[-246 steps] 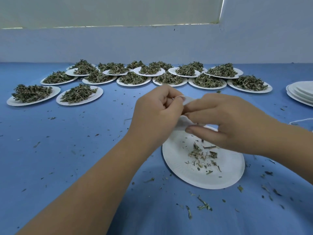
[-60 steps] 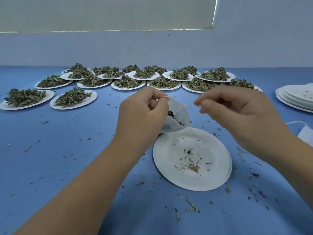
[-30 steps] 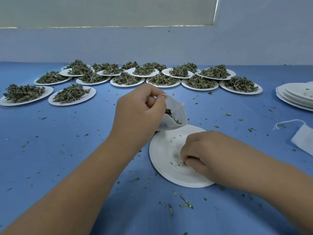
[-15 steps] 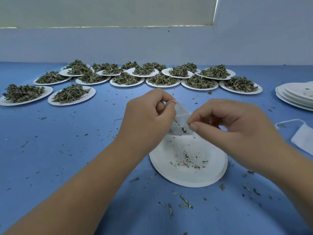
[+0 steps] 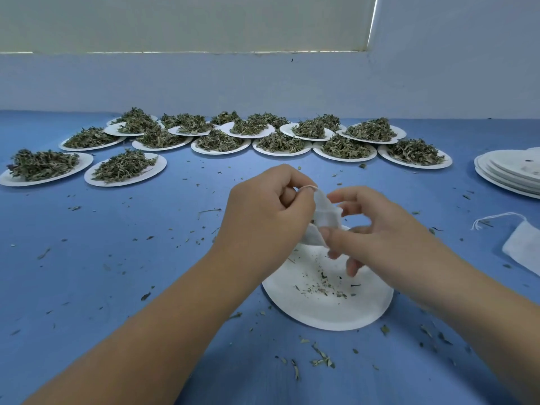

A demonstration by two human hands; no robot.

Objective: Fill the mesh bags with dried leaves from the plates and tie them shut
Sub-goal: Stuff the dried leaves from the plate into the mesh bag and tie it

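Right hand has opened beside mesh bag.

**One head-worn view, forward and down**

The single camera sits on the person's head, above and behind the near plate, facing forward and tilted down. That plate lies close, below centre. The left hand and right hand meet at the mesh bag just above it — forearms entering from the bottom edge. Beyond the plate the wide lens takes in the leaf-laden plates and the wall — a plate stack lies far to its right.
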